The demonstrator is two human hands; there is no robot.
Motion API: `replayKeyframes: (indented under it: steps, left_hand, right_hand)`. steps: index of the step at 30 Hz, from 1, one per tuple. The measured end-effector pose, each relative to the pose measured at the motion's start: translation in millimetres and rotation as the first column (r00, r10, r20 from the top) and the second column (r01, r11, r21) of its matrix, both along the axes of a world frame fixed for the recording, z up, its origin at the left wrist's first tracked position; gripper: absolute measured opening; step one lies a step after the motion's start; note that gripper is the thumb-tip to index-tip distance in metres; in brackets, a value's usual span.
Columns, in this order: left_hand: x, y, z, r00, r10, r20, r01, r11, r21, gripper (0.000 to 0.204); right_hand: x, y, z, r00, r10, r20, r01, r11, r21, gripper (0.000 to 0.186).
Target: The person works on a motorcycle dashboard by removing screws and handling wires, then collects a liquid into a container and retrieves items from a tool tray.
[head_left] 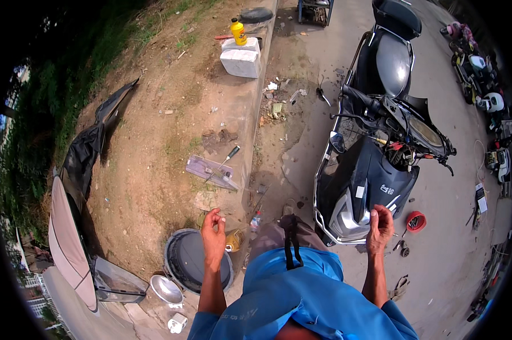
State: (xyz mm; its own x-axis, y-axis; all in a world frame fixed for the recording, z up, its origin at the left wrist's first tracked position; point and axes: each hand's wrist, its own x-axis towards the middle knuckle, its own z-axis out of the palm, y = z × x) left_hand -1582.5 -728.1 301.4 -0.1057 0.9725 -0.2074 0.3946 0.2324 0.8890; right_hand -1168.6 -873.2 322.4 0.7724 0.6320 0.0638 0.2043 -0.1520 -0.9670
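Grey pavement (457, 243) and a strip of bare dirt (159, 141) meet along a concrete kerb (251, 122) in an outdoor work spot. The dark motor scooter (375, 175) stands just ahead of the right fingers (383, 214), its silver nose turned toward the person; whether they touch it cannot be told. Those fingers are loosely curled, with nothing visible in them. The left fingers (212, 217), half bent and likewise without a visible load, are well apart from the scooter, above the dirt side, and the left forearm hides part of a black basin (170, 266).

The pavement is sunlit, with a row of motorbikes (492, 103) along the far right. Loose wires (400, 153) show below the handlebar. A red bowl (416, 222) sits right of the scooter's nose. Beyond the left fingers, a screwdriver (232, 152) lies across a clear plastic panel (198, 165); farther on, a yellow bottle (238, 33) stands on white blocks (240, 63).
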Motion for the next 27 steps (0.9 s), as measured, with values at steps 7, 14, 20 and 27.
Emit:
replayKeyframes:
  steps: [7, 14, 20, 27]
  left_hand:
    - [21, 92, 22, 0.972, -0.102, -0.210, 0.096, 0.995, -0.038, 0.030]
    - [35, 240, 22, 0.990, -0.068, -0.124, 0.073, 0.997, 0.031, 0.033]
    - [82, 354, 55, 0.984, -0.099, -0.145, 0.113, 0.989, 0.091, 0.032]
    - [117, 436, 66, 0.955, -0.150, -0.257, 0.197, 0.965, 0.172, 0.034]
  right_hand:
    - [5, 146, 43, 0.946, 0.169, 0.277, -0.185, 0.982, 0.032, 0.020]
    - [4, 308, 72, 0.897, 0.146, 0.417, -0.264, 0.934, 0.240, 0.024]
    - [22, 412, 78, 0.913, 0.149, 0.379, -0.243, 0.946, 0.213, 0.027]
    - [45, 545, 86, 0.934, 0.210, 0.288, -0.274, 0.940, 0.205, 0.025]
